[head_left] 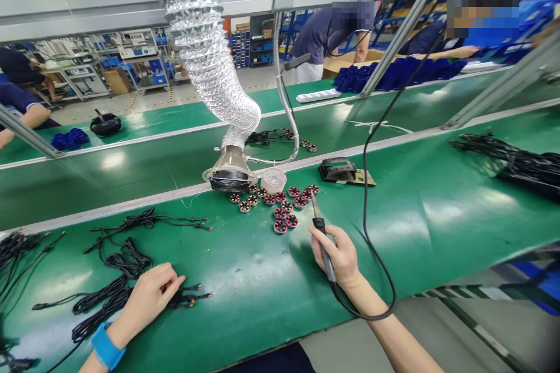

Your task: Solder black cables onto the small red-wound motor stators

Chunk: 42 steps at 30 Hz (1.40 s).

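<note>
My right hand [339,253] grips a soldering iron [327,256] by its grey handle. The iron points up and away, its tip close to the small round motor stators [280,213] with red and copper windings, grouped on the green bench. From the handle a black cord loops over my forearm. My left hand [153,288], with a blue band on the wrist, is closed over black cables [125,265] lying on the bench. Their stripped, coloured wire ends [195,296] stick out to the right of my fingers. The fingertips are partly hidden.
A foil duct with a fume fan [230,178] hangs behind the stators. Beside them are a white round tub [273,180] and a black iron stand [345,172]. More black cables [516,163] lie far right. A conveyor [184,151] runs behind; other people work beyond it.
</note>
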{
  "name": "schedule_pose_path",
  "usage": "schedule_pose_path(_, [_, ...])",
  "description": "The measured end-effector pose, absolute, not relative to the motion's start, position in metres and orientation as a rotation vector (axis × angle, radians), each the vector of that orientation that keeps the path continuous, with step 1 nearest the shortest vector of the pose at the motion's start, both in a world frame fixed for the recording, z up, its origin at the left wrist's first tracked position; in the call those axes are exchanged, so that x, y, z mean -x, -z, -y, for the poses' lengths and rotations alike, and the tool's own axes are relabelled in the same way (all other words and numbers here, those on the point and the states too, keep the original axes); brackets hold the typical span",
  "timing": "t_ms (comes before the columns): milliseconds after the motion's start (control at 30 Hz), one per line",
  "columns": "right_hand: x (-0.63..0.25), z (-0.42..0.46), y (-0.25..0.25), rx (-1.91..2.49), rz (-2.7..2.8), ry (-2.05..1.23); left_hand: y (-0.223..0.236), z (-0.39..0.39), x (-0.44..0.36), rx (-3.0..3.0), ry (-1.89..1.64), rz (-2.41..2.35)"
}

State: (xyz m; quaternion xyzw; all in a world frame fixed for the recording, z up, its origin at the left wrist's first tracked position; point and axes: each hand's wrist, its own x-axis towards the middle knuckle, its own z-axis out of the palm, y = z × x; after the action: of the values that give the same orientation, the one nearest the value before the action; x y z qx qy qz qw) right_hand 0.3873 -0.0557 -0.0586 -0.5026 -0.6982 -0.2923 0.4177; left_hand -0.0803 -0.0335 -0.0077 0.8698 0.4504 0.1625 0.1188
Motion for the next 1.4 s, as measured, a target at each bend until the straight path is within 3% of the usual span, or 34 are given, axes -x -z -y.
schedule_pose_path(200, [-0.367, 0.057, 0.056, 1.268, 1.853, 0.7, -0.027, -0.032, 0.058, -2.659, -0.416, -1.37])
schedule_pose_path(433, [-0.345, 0.067, 0.056, 1.247, 1.951, 0.568, -0.034, -0.097, 0.038, -2.743, -0.156, -1.418])
schedule_pose_path(767, [-0.328, 0.059, 0.042, 1.256, 1.984, 0.554, -0.002, -0.145, 0.015, -2.478, -0.479, -1.543])
schedule_pose_path(1033, [-0.305, 0.054, 0.037, 1.006, 2.183, 0.467, -0.013, -0.098, 0.026, -2.4, -0.724, -1.305])
schedule_pose_path(1400, [-0.237, -0.022, -0.007, 0.854, 2.675, 0.342, -0.004, -0.062, 0.041, -2.367, -0.406, -1.49])
